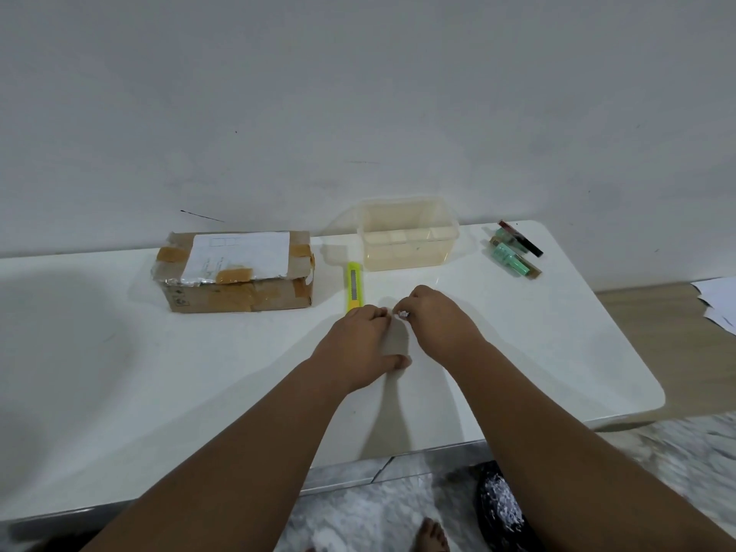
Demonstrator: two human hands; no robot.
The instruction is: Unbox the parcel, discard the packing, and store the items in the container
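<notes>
Our two hands meet at the middle of the white bench (199,372). The right hand (436,318) pinches a small white scrap (403,314) between its fingertips, so that grip is closed on it; we judge it to be a bit of packing, though it is too small to tell. The left hand (364,346) lies curled just beside it with the thumb tucked under, and we cannot tell whether it holds anything.

The parcel (239,270), a cardboard box patched with brown tape and a white label, sits well to the left near the wall, its flaps looking closed. It looks light and fairly stiff, though its corners are crushed and soft; we would take it by its two short ends, where the board is firmest, since the glossy tape may be slippery. The yellow cutter (354,286) lies between the parcel and the clear plastic container (408,237), which looks empty, light and easily pushed around. A few small tubes (515,249) lie at the right, apart from it.
</notes>
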